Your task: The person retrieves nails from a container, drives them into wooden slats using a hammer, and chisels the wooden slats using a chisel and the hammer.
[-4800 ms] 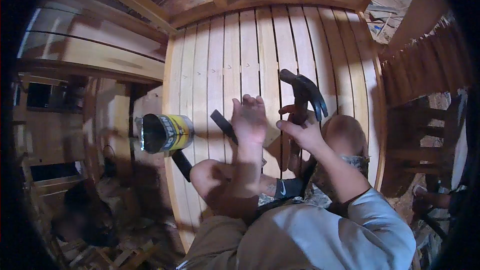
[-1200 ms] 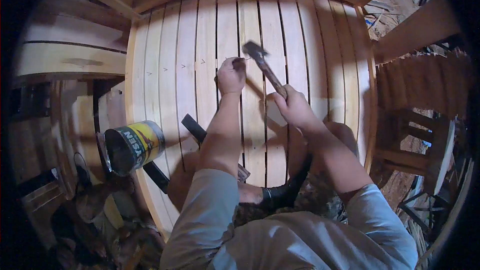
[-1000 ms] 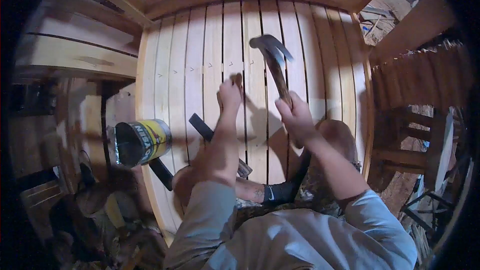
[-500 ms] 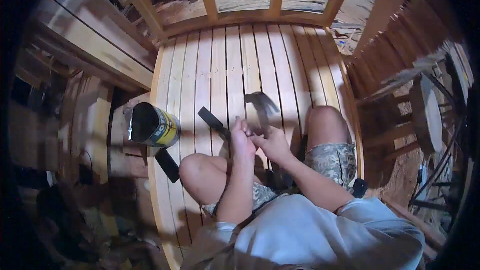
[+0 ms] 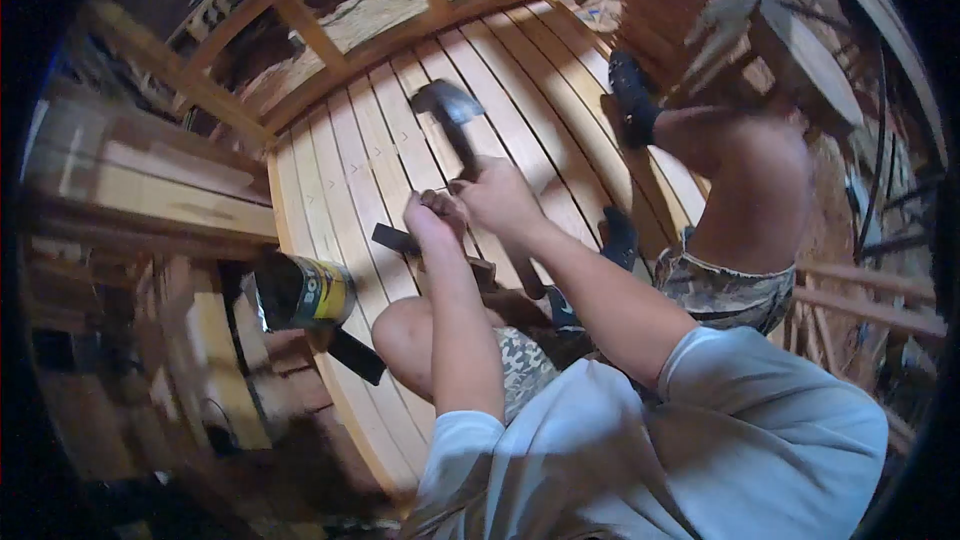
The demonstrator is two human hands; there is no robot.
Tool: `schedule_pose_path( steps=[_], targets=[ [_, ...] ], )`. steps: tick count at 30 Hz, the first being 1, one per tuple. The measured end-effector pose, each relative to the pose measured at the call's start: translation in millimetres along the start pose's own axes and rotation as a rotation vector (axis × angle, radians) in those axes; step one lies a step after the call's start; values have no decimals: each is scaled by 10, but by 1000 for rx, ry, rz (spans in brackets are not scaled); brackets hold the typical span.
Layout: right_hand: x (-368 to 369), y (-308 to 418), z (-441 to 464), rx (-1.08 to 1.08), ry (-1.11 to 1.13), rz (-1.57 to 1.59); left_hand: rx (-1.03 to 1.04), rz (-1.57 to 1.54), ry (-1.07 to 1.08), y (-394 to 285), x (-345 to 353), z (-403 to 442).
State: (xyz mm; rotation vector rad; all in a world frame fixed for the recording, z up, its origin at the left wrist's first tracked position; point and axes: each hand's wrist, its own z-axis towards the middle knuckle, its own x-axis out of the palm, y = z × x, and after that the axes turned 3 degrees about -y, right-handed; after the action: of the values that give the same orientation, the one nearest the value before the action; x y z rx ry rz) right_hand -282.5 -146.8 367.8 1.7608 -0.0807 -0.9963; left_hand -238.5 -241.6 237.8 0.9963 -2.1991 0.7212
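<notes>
My right hand (image 5: 497,200) is wrapped round the wooden handle of a hammer (image 5: 447,103), whose metal head points away from me above the slats. Close beside it, almost touching, my left hand (image 5: 436,216) has its fingers curled closed. Whatever is between those fingers is too small to make out. Below the left hand, a dark flat block (image 5: 396,239) lies on the slatted wooden platform (image 5: 385,445), partly hidden by my left forearm.
An open tin (image 5: 325,292) with a yellow and dark label stands at the platform's left edge, a black bar (image 5: 356,356) near it. A wooden frame rail (image 5: 345,65) borders the far side. My shod foot (image 5: 632,100) rests on the right, near stacked timber.
My view has turned and tilted. Both hands have moved forward over the slats with the hammer. My right leg has swung out to the right, bringing its shoe into sight.
</notes>
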Motion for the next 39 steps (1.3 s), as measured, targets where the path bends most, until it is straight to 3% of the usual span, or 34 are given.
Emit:
schedule_pose_path(
  steps=[1, 2, 4, 5, 6, 7, 11, 13, 14, 16, 17, 19, 20, 22, 24, 26, 28, 31, 32, 33, 34, 36, 37, 38, 39],
  targets=[
    [-235, -642, 639, -141, 30, 71, 4, 42, -83, 393, -16, 195],
    [-681, -901, 994, -205, 101, 145, 212, 114, -123, 760, 99, 349],
    [-817, -1185, 1166, -264, 160, 114, 247, 229, -83, 893, -7, 210],
    [-867, -1329, 1228, -320, 155, 76, 388, 455, -90, 993, 27, 186],
    [-867, -1453, 1290, -42, 212, 198, 520, 720, -108, 1132, 39, 343],
    [-849, -1583, 1442, 54, 262, 231, 914, 1110, -97, 1290, -20, 461],
    [-680, -1882, 1718, -2, 228, 82, 1096, 1310, 37, 1413, -69, 358],
    [-647, -1894, 1813, 58, 297, 28, 1012, 1326, 203, 1386, -53, 435],
    [-622, -1924, 1864, 113, 347, -16, 999, 1334, 186, 1356, -13, 505],
    [-460, -2099, 2002, 34, 330, -43, 525, 1523, 137, 1280, 86, 717],
    [-421, -2176, 2084, 21, 370, -50, 515, 1522, 133, 1293, 117, 842],
    [-361, -2320, 2295, 96, 433, -92, 701, 1692, 139, 1344, 222, 1064],
    [-358, -2402, 2394, 101, 442, -98, 691, 1689, 130, 1357, 268, 1175],
    [-390, -2448, 2548, 190, 547, -103, 439, 1949, 241, 1346, 465, 1299],
    [-359, -2530, 2711, 225, 561, -99, 504, 2068, 432, 1404, 539, 1511],
    [-358, -2667, 2901, 359, 622, -55, 539, 2012, 611, 1498, 508, 1790],
    [-370, -2939, 3076, 262, 629, 11, 592, 1958, 693, 1509, 491, 2211],
    [-429, -3094, 3272, -36, 421, 0, 766, 1574, 44, 1346, 392, 2922],
    [-552, -2888, 3350, 29, 495, 89, 883, 1608, -14, 1160, 356, 3202],
    [-661, -2661, 3428, 105, 521, 197, 860, 1610, -201, 1062, 519, 3238],
    [-707, -2564, 3451, 187, 541, 305, 1053, 1541, -207, 1001, 511, 3401],
    [-668, -2689, 3353, 315, 540, 380, 928, 1437, -220, 988, 494, 3607],
    [-643, -2755, 3314, 410, 538, 454, 1043, 1379, -143, 1003, 428, 3734],
    [-596, -2905, 3255, 413, 529, 461, 1158, 1313, -68, 1014, 376, 3845],
    [-505, -3151, 3177, 236, 405, 359, 1101, 1317, -97, 1035, 391, 3841]
  ],
)
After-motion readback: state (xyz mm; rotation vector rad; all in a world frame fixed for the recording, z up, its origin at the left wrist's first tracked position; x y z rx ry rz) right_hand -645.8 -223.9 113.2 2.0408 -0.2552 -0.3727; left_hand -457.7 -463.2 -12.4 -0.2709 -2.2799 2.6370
